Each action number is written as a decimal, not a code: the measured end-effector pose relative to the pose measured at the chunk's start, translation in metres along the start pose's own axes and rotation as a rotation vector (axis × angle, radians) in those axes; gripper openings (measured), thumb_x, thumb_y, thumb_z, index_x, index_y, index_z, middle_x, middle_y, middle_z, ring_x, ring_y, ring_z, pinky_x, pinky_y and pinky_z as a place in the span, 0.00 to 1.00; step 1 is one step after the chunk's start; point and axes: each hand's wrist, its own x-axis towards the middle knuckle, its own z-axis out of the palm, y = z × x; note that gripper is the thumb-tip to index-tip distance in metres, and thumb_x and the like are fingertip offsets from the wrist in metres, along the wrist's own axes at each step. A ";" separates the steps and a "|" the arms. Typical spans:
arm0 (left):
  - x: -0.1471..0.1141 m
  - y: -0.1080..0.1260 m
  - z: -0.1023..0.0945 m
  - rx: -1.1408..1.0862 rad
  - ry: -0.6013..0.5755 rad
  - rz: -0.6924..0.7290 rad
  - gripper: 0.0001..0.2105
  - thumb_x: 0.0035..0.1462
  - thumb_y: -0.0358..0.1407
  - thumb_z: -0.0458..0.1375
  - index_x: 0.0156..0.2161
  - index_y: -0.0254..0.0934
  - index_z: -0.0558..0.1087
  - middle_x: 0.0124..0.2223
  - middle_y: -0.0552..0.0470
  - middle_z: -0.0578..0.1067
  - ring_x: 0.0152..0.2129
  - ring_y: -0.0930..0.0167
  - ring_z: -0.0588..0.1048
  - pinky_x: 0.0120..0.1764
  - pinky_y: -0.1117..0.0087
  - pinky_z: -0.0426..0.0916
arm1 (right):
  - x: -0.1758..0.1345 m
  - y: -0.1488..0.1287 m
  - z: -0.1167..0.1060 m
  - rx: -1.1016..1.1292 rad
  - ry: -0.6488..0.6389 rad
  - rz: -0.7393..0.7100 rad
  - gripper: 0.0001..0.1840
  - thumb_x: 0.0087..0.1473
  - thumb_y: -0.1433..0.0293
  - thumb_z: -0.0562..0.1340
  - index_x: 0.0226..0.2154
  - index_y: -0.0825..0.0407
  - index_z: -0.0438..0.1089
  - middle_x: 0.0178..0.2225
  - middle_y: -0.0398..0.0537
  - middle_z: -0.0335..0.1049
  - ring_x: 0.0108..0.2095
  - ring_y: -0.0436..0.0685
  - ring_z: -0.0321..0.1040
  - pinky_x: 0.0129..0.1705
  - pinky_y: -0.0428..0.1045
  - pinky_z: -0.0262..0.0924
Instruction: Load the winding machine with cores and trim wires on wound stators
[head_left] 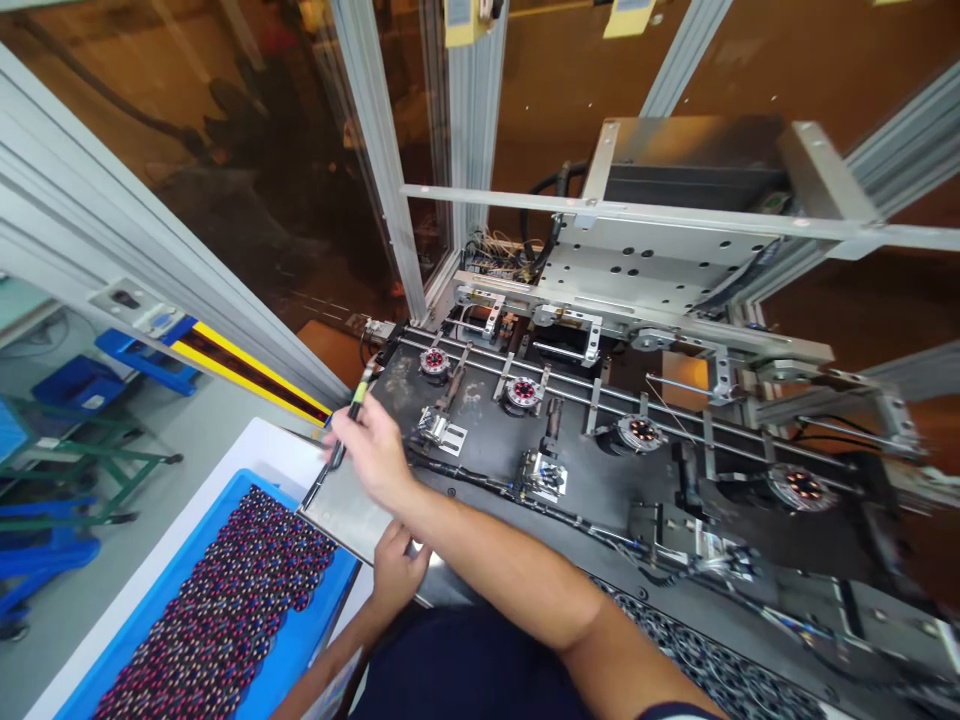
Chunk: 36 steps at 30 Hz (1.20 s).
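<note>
My right hand (371, 445) reaches across to the left end of the machine bed. Its fingers are closed around a thin black tool (336, 458) with a yellow-green band near its upper end; its exact kind does not show. The tool slants down toward the corner of a bare metal plate (349, 505). Below my right forearm, my left hand (400, 567) is curled closed at the plate's front edge. Something shiny shows beside its fingers, but what it holds, if anything, is hidden.
A blue tray (279, 625) full of small round coil parts stands at lower left. Round parts with coppery centres, such as this one (523, 393), sit along the black machine bed (480, 440). Aluminium posts (382, 150) and a yellow-black strip (251, 372) border the left side.
</note>
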 end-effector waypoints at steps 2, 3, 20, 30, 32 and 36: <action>-0.001 -0.001 0.000 0.008 0.003 0.009 0.05 0.54 0.32 0.56 0.28 0.39 0.72 0.27 0.49 0.76 0.27 0.64 0.75 0.31 0.66 0.71 | -0.031 -0.016 -0.010 -0.006 -0.114 0.038 0.16 0.43 0.61 0.69 0.32 0.52 0.68 0.25 0.38 0.70 0.19 0.50 0.69 0.16 0.44 0.66; 0.000 -0.001 -0.001 0.005 -0.002 0.013 0.05 0.54 0.32 0.56 0.28 0.39 0.73 0.28 0.49 0.76 0.28 0.64 0.75 0.32 0.65 0.71 | -0.042 -0.023 -0.020 -0.005 -0.109 0.043 0.16 0.44 0.60 0.68 0.33 0.52 0.68 0.24 0.38 0.69 0.18 0.49 0.68 0.16 0.44 0.65; 0.004 -0.005 0.002 0.032 -0.081 0.066 0.13 0.59 0.39 0.59 0.24 0.39 0.66 0.30 0.51 0.72 0.28 0.70 0.73 0.31 0.70 0.67 | -0.028 -0.038 -0.128 0.081 0.534 -0.106 0.12 0.51 0.59 0.62 0.31 0.50 0.64 0.27 0.35 0.64 0.18 0.44 0.60 0.18 0.42 0.66; 0.005 -0.006 0.003 0.031 -0.095 0.063 0.12 0.58 0.39 0.59 0.25 0.39 0.67 0.30 0.51 0.72 0.29 0.70 0.74 0.31 0.70 0.68 | -0.018 -0.037 -0.133 0.073 0.561 -0.109 0.10 0.53 0.61 0.60 0.31 0.50 0.64 0.26 0.35 0.62 0.18 0.44 0.60 0.18 0.41 0.65; 0.005 -0.007 0.003 0.032 -0.099 0.061 0.12 0.58 0.40 0.59 0.26 0.39 0.67 0.31 0.51 0.72 0.29 0.70 0.74 0.31 0.69 0.68 | -0.015 -0.038 -0.132 0.066 0.549 -0.108 0.09 0.54 0.61 0.60 0.31 0.49 0.62 0.25 0.34 0.62 0.17 0.44 0.61 0.17 0.40 0.64; 0.004 -0.005 0.002 0.030 -0.097 0.061 0.12 0.59 0.41 0.59 0.26 0.38 0.68 0.31 0.51 0.73 0.28 0.70 0.73 0.32 0.69 0.69 | -0.040 -0.049 -0.118 0.035 0.417 -0.066 0.11 0.53 0.59 0.61 0.31 0.49 0.62 0.20 0.32 0.61 0.14 0.44 0.60 0.14 0.39 0.57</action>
